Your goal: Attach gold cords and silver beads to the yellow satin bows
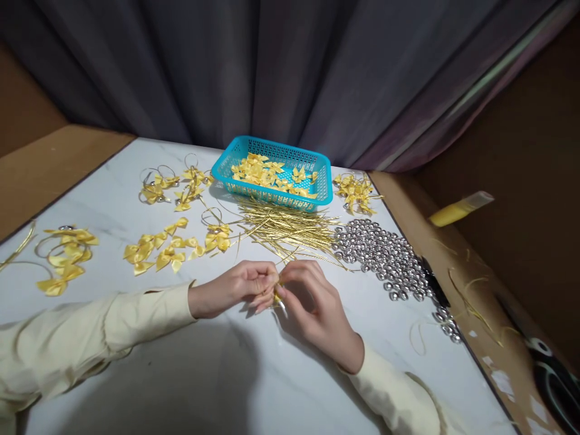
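My left hand (249, 283) and my right hand (315, 299) meet over the middle of the white table, fingers closed in a pinch. Between their fingertips is a small yellow ribbon piece (277, 297) with a shiny silver bit at its lower end. Fingers cover most of it, so its full shape is hidden. Just beyond the hands lies a loose pile of gold cords (290, 226). To the right spreads a heap of silver beads (380, 254). Several yellow satin bows (170, 257) lie to the left, near a bow with a looped cord (217, 237).
At the back, a turquoise basket (272, 196) holds yellow bows. More bows with cord loops lie at left (67, 260) and right (357, 193). Black-handled scissors (555, 380), paper scraps (502, 382) and a yellow tube (460, 208) are at the right side. A dark curtain (217, 72) hangs behind.
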`<move>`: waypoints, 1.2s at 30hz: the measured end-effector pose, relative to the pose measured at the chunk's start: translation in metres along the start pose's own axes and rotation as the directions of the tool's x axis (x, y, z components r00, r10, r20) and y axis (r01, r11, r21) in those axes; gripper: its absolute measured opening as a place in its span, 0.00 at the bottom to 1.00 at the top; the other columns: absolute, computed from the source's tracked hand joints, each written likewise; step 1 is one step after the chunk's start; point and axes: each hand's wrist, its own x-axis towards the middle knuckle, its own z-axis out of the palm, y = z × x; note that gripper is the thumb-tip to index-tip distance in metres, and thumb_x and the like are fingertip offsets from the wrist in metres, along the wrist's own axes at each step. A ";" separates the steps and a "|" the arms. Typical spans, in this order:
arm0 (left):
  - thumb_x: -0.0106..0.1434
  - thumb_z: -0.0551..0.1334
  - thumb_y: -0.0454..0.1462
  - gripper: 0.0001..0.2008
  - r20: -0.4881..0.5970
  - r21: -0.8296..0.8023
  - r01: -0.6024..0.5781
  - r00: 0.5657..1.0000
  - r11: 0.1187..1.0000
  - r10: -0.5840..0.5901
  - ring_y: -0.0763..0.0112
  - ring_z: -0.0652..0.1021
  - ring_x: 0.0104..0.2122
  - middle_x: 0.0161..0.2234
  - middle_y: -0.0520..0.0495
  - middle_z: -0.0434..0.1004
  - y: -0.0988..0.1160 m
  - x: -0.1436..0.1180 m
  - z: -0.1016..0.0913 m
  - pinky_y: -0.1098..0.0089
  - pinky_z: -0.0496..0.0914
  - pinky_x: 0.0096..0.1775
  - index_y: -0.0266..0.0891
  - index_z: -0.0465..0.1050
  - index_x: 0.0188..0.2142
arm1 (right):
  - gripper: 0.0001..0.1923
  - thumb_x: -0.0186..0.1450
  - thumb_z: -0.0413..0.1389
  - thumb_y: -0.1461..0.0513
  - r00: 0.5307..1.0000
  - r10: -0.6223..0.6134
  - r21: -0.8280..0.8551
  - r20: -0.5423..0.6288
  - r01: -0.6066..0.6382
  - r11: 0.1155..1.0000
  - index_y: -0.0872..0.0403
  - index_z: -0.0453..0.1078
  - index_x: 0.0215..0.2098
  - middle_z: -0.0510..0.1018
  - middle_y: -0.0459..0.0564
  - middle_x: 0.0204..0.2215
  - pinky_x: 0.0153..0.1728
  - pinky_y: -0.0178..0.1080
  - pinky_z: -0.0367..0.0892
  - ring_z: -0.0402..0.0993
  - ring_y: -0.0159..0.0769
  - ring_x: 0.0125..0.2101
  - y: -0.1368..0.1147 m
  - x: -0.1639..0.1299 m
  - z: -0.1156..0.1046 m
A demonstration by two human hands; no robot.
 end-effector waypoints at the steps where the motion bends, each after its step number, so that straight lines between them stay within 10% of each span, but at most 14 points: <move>1: 0.63 0.57 0.43 0.14 0.006 -0.011 0.012 1.000 1.000 -0.012 0.79 0.62 0.17 0.16 0.58 0.58 0.000 0.000 0.000 0.74 0.57 0.24 0.36 0.60 0.26 | 0.05 0.63 0.50 0.67 1.000 0.001 -0.007 0.002 -0.001 1.000 0.53 0.63 0.37 0.70 0.51 0.35 0.40 0.41 0.63 0.65 0.37 0.39 0.001 -0.001 0.001; 26: 0.61 0.58 0.46 0.16 0.030 0.051 0.113 0.993 0.992 -0.114 0.82 0.49 0.16 0.15 0.61 0.47 0.003 -0.001 0.001 0.75 0.42 0.20 0.37 0.59 0.25 | 0.09 0.57 0.53 0.70 0.990 -0.068 -0.143 -0.125 0.050 0.989 0.54 0.71 0.23 0.75 0.45 0.24 0.38 0.44 0.55 0.65 0.36 0.34 -0.006 -0.002 0.003; 36: 0.60 0.60 0.41 0.14 -0.039 -0.155 0.062 0.997 0.986 -0.068 0.83 0.47 0.15 0.14 0.61 0.49 0.005 -0.002 -0.008 0.78 0.41 0.18 0.36 0.59 0.25 | 0.12 0.55 0.50 0.72 0.993 0.032 -0.141 -0.112 -0.048 0.989 0.53 0.72 0.23 0.73 0.46 0.26 0.37 0.42 0.55 0.64 0.35 0.33 0.010 -0.005 0.003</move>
